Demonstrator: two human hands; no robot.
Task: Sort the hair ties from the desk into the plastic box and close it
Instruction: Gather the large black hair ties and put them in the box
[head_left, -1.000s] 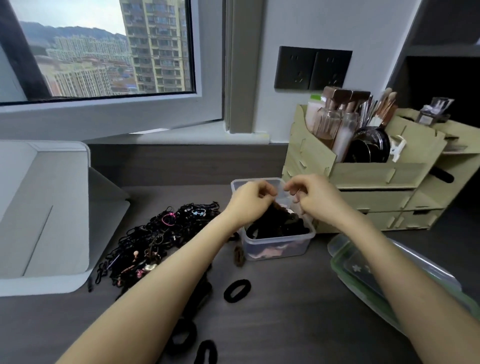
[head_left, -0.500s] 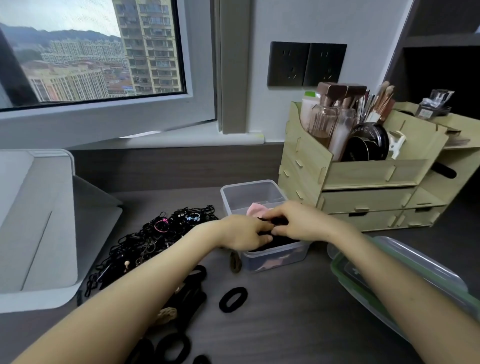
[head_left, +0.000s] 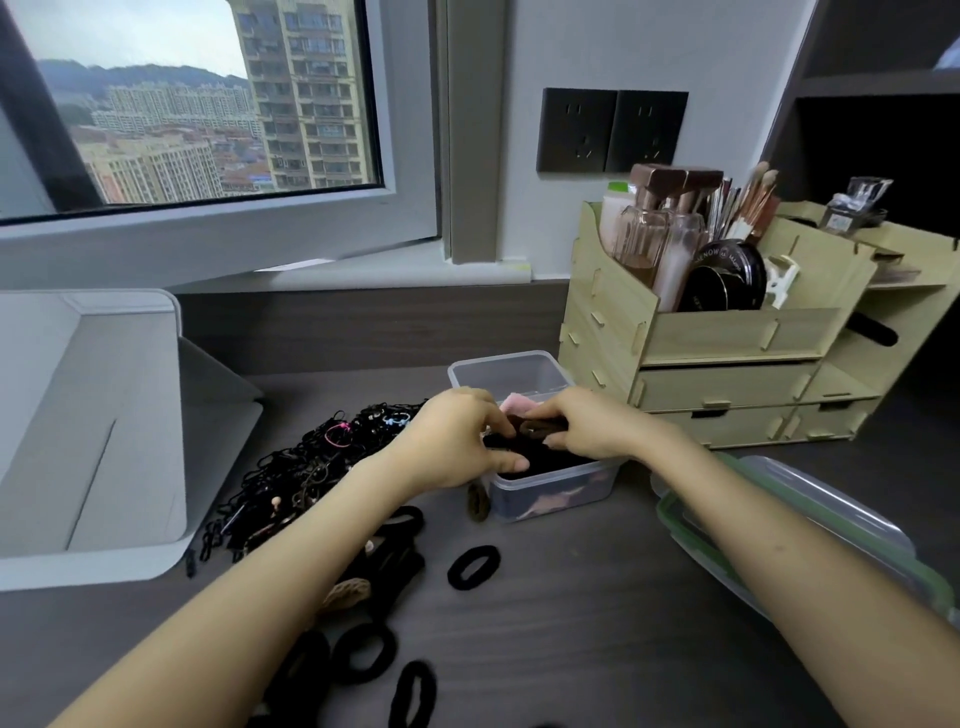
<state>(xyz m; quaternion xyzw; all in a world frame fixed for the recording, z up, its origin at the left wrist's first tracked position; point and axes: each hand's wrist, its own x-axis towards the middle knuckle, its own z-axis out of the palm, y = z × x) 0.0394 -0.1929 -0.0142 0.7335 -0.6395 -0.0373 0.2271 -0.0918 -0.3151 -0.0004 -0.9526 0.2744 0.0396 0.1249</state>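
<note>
- Head view gives us the dark worktop (head_left: 597, 613) first: most of the job is left, since a big tangled heap of thin hair ties (head_left: 311, 467) lies at the left and thicker black loops (head_left: 474, 566) lie loose near us.
- To the right rear stands a wooden organizer (head_left: 727, 332) whose open top holds bottles, brushes and a round black compact; it is no part of our sort.
- At the right, partly under our forearm, the green-rimmed lid (head_left: 810, 525) lies on the worktop, off the box.
- Our plastic box (head_left: 524, 374) sits open just in front of the organizer. We see dark ties piled at its near end and something pink behind them; the far end looks bare.
- Our left hand (head_left: 457, 441) and right hand (head_left: 587, 426) meet over the box, fingers curled and pressed on dark ties, which we judge are being tucked down.
- Next, we think, a hand should let go and reach left for more ties; closing comes much later.
</note>
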